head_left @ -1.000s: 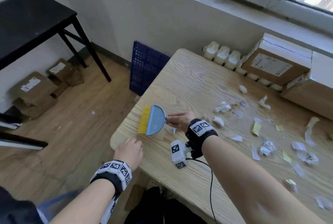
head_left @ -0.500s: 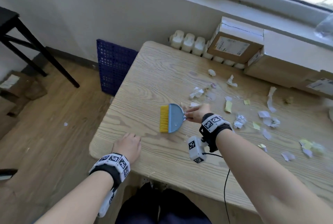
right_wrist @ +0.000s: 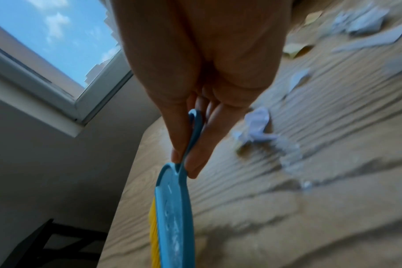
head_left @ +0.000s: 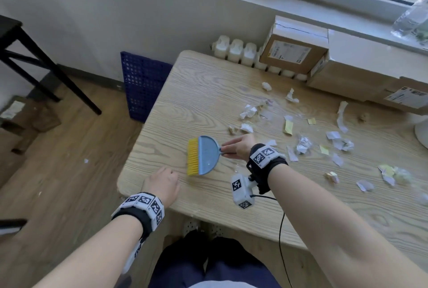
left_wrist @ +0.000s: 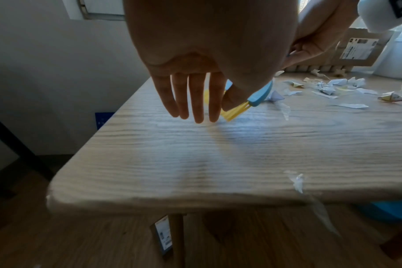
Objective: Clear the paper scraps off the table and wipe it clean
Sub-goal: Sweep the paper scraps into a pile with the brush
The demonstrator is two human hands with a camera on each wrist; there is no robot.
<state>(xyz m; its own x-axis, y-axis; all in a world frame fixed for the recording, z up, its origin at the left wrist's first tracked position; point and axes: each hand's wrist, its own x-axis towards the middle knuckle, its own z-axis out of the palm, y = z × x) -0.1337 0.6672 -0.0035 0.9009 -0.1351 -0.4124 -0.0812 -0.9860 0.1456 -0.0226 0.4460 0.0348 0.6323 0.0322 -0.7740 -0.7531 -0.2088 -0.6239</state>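
Note:
My right hand (head_left: 236,147) (right_wrist: 186,156) pinches the thin handle of a small blue brush (head_left: 207,154) (right_wrist: 172,208) with yellow bristles (head_left: 192,160), held over the near left part of the wooden table (head_left: 208,93). My left hand (head_left: 162,182) (left_wrist: 193,101) hovers just left of the bristles near the table's front left corner, fingers straight and holding nothing. White and yellow paper scraps (head_left: 303,145) (left_wrist: 326,87) lie scattered over the table's middle and right. A crumpled white scrap (right_wrist: 256,125) lies just behind the brush.
Cardboard boxes (head_left: 293,52) lean on a white radiator (head_left: 234,50) behind the table. A blue perforated crate (head_left: 143,86) stands on the floor at the table's left. A black table (head_left: 27,56) stands further left. A plastic shred (left_wrist: 297,181) sits at the front edge.
The camera has swung right and down, showing more of the scraps. My right hand still holds the brush over the same near-left spot. My left hand has moved slightly onto the table.

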